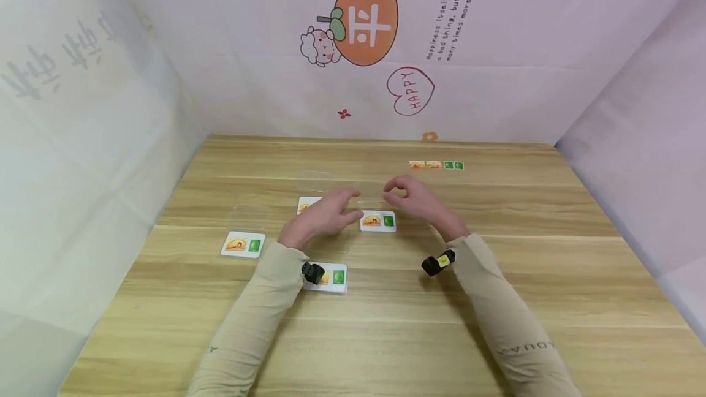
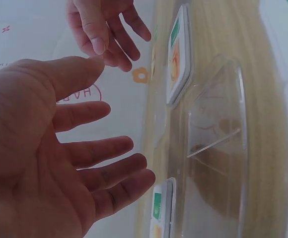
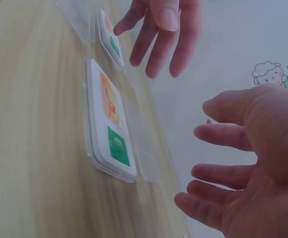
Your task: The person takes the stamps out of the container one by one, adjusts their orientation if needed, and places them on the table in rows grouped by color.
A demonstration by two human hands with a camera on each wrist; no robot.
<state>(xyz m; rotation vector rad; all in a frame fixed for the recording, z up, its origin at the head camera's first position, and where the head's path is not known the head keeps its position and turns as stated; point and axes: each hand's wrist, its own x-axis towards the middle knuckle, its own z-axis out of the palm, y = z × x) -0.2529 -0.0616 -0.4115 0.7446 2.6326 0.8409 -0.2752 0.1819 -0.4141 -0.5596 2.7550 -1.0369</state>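
In the middle of the head view, the left hand (image 1: 326,214) and the right hand (image 1: 416,199) face each other across a gap. The left hand's fingers are spread apart, as the left wrist view shows; the right hand's fingers are loosely bent, with spaces between them. Just below that gap, near the centre of the frame, a white card (image 1: 379,228) with an orange picture and a green square lies in a clear case on the wooden table (image 1: 441,329). The left thumb shows at the card's upper left corner; whether it touches cannot be told. A clear flap (image 1: 371,192) lies just beyond the card, between the fingertips of both hands. Left of centre, the left hand partly covers a 2nd card (image 1: 306,203). A 3rd card (image 1: 242,253) lies farther left, with a clear panel (image 1: 246,217) just above it, and a 4th card (image 1: 331,288) lies below the left hand, partly hidden by a black wrist camera (image 1: 312,272). In the upper right part of the table, 2 orange pieces (image 1: 417,165) and 2 green pieces (image 1: 459,165) lie in a row. Beige sleeves (image 1: 276,280) enter from the bottom edge. At the top of the frame, a pale wall cloth (image 1: 242,29) carries an orange fruit drawing (image 1: 358,41) and a red heart outline (image 1: 398,83).
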